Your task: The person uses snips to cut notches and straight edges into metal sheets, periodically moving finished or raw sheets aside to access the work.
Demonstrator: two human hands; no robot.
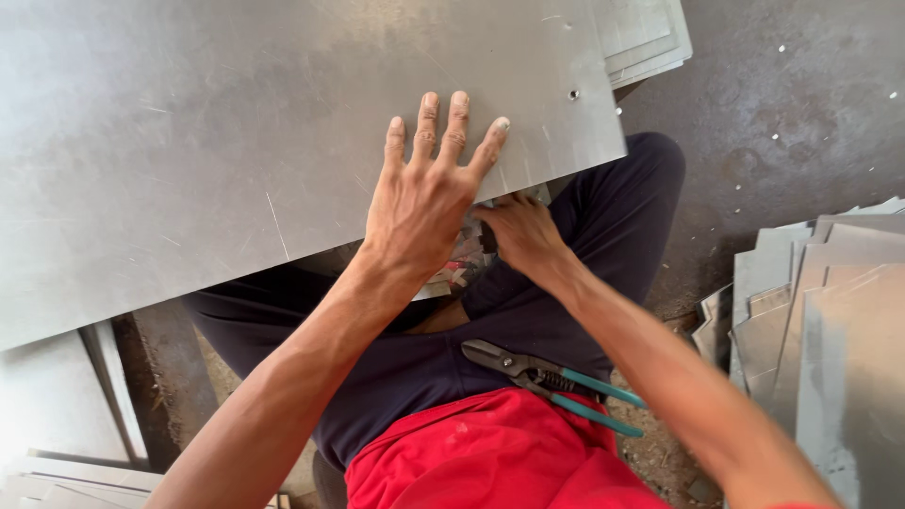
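Note:
A large grey metal sheet [236,132] lies across my lap, reaching to the upper left. My left hand [424,188] rests flat on its near edge with the fingers spread. My right hand [523,231] reaches under that edge, its fingers curled and partly hidden by the sheet; what it grips cannot be made out. A pair of tin snips [547,382] with teal handles lies on my right thigh, untouched, just below my right forearm.
Stacked cut metal pieces [820,320] lean at the right. More sheets [646,38] lie at the top right and at the bottom left [66,471]. The dusty floor [801,123] shows small white specks. A small hole [573,94] pierces the sheet's corner.

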